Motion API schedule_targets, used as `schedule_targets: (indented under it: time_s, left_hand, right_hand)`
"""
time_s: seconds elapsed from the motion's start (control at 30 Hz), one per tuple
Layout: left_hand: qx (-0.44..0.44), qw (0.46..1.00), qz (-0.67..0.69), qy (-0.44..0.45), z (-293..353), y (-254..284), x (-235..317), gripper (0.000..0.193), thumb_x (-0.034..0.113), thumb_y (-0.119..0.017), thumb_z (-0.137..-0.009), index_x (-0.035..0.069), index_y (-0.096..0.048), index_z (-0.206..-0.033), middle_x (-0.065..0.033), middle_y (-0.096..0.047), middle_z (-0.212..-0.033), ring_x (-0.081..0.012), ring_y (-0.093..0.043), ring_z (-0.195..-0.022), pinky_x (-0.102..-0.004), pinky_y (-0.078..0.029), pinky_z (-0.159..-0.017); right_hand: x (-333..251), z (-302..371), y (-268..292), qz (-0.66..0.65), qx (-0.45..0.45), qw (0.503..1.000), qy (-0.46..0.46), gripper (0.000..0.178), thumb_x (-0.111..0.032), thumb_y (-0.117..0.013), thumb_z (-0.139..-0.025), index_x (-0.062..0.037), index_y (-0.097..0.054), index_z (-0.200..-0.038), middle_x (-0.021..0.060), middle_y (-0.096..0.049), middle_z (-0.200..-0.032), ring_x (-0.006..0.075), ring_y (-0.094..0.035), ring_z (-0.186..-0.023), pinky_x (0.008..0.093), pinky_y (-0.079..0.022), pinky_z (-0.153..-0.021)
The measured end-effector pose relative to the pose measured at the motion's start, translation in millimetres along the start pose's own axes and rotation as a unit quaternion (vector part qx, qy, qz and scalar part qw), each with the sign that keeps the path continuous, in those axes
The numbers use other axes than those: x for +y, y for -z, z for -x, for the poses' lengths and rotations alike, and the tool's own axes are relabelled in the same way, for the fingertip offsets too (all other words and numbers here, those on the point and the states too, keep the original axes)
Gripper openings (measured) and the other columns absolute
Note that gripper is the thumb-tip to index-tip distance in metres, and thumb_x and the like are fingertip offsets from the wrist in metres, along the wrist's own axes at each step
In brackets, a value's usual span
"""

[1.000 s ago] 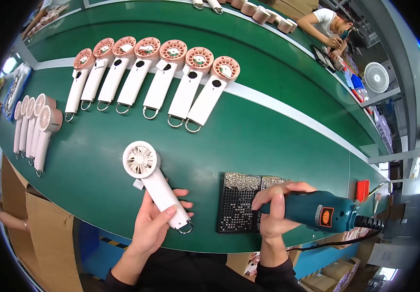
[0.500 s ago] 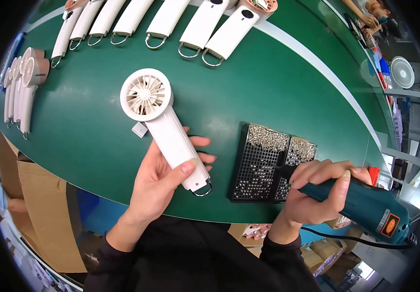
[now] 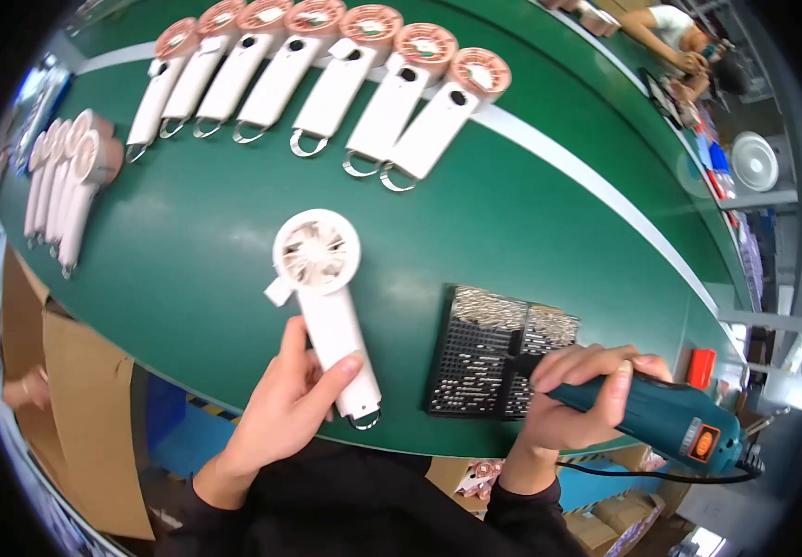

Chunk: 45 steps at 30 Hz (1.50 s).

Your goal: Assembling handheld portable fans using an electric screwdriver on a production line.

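In front of you is a big green table [image 3: 206, 209] with a white stripe [image 3: 588, 174] running across it. Seven white hand fans [image 3: 280, 88] with round pink heads [image 3: 424, 44] lie in a row on the far side, their shiny rings [image 3: 306, 154] pointing back toward you. More pale fans [image 3: 76, 221] sit bunched up by the left edge. To your right, a black tray [image 3: 438, 367] with two parts holds lots of tiny metal screws [image 3: 484, 308]. A small red box [image 3: 701, 368] sits farther right.
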<state>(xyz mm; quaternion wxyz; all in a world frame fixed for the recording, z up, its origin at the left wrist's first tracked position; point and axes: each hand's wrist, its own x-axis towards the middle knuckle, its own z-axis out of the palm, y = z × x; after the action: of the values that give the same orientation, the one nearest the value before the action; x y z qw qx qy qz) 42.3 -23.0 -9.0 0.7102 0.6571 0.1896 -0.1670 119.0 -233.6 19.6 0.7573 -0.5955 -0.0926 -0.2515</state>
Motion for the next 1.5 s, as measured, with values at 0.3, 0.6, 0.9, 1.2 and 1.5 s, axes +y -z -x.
schedule_targets:
  time_s: [0.3, 0.6, 0.9, 1.2, 1.5]
  left_hand:
    - [0.067, 0.993, -0.095, -0.014, 6.9, -3.5, 8.1, 0.037, 0.025, -0.064, -0.086, -0.003, -0.042, -0.098, -0.0118, -0.060, -0.055, -0.0170, -0.055, -0.040, -0.0298, -0.042, -0.041]
    - [0.188, 0.865, -0.432, -0.173, 16.6, -8.5, -5.6, 0.042, 0.031, -0.067, -0.083, 0.004, -0.047, -0.058, -0.0074, -0.045, -0.041, -0.0240, -0.045, -0.034, -0.0322, -0.035, -0.037]
    - [0.016, 0.888, -0.179, -0.424, 12.7, -24.3, 6.4, 0.037, 0.005, -0.076, -0.068, 0.001, -0.060, -0.101, -0.0103, -0.062, -0.080, -0.0220, -0.061, -0.073, -0.0303, -0.048, -0.062]
    - [-0.056, 0.930, 0.040, -0.361, 19.3, -21.7, -9.9, 0.010, -0.002, -0.056, -0.087, -0.003, -0.062, -0.094, -0.0123, -0.064, -0.088, -0.0173, -0.060, -0.072, -0.0272, -0.047, -0.065]
    - [-0.159, 0.920, 0.328, -0.144, 33.9, -28.5, -26.3, 0.018, 0.009, -0.046, -0.095, -0.004, -0.058, -0.099, -0.0142, -0.062, -0.092, -0.0138, -0.059, -0.067, -0.0253, -0.046, -0.061]
  right_hand:
    - [-14.9, -2.1, -7.6, -0.053, -0.063, 0.995, 0.063, 0.024, -0.018, -0.038, -0.091, -0.0038, -0.032, -0.109, 0.0105, -0.043, -0.060, 0.0199, -0.041, -0.032, 0.0328, -0.042, -0.030]
    - [-24.1, 13.6, -3.7, -0.088, -0.115, 0.989, 0.010, 0.022, -0.016, -0.045, -0.093, -0.0107, -0.032, -0.109, 0.0117, -0.050, -0.065, 0.0240, -0.050, -0.043, 0.0365, -0.048, -0.038]
    - [-52.6, 27.9, -38.3, -0.250, -0.038, 0.962, 0.101, 0.026, -0.022, -0.042, -0.091, -0.0009, -0.041, -0.106, 0.0025, -0.037, -0.059, 0.0142, -0.032, -0.032, 0.0272, -0.033, -0.030]
    - [-61.5, 38.0, -52.6, -0.244, -0.047, 0.961, 0.117, 0.023, -0.017, -0.048, -0.088, -0.0012, -0.038, -0.101, 0.0014, -0.038, -0.061, 0.0089, -0.031, -0.033, 0.0211, -0.028, -0.029]
    - [-65.7, 49.2, -58.5, -0.260, -0.077, 0.956, 0.112, 0.023, -0.018, -0.049, -0.088, 0.0000, -0.038, -0.099, 0.0022, -0.038, -0.062, 0.0098, -0.032, -0.034, 0.0217, -0.029, -0.030]
